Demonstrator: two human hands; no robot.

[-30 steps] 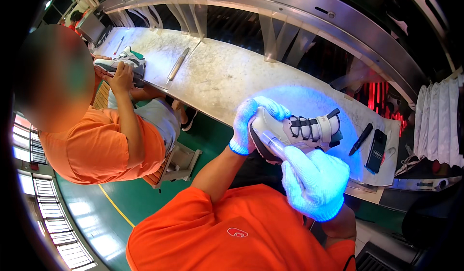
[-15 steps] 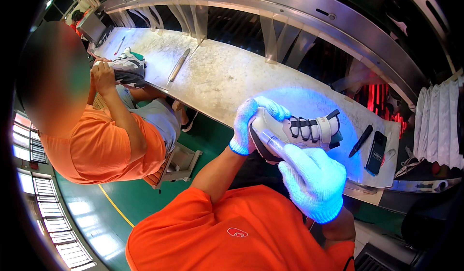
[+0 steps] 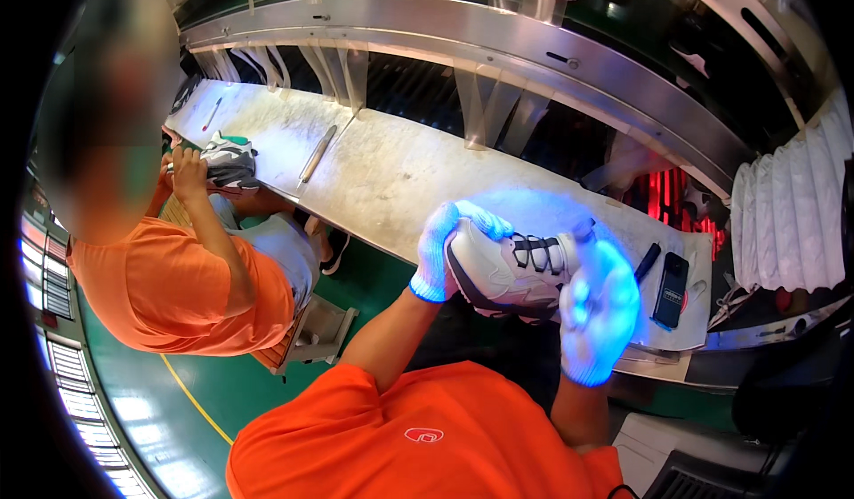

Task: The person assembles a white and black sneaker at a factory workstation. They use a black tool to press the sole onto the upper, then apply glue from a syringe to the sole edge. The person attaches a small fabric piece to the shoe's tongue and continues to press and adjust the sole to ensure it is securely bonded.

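Observation:
My left hand [image 3: 442,248], in a white knit glove, wraps round the toe end of a white and grey sneaker [image 3: 498,268] with black laces and a dark sole. It holds the shoe tilted on its side above the bench's front edge. My right hand [image 3: 598,308], gloved alike, is at the shoe's heel and collar, fingers curled and blurred by motion. What it holds is too smeared to make out, and the heel is mostly hidden behind it. Blue light falls on both gloves and the shoe.
On the pale bench [image 3: 400,165] lie a wooden-handled tool [image 3: 318,154], a black marker [image 3: 648,262] and a black phone [image 3: 671,291]. A co-worker in orange [image 3: 178,277] holds another sneaker [image 3: 229,163] at the left. A metal housing with clear strips [image 3: 480,108] runs behind; a white ribbed duct [image 3: 787,214] stands right.
My right hand has moved from the toe side to the heel; the slim pen-like tool seen in it before is no longer distinct. The view has shifted, and the shoe sits slightly farther left.

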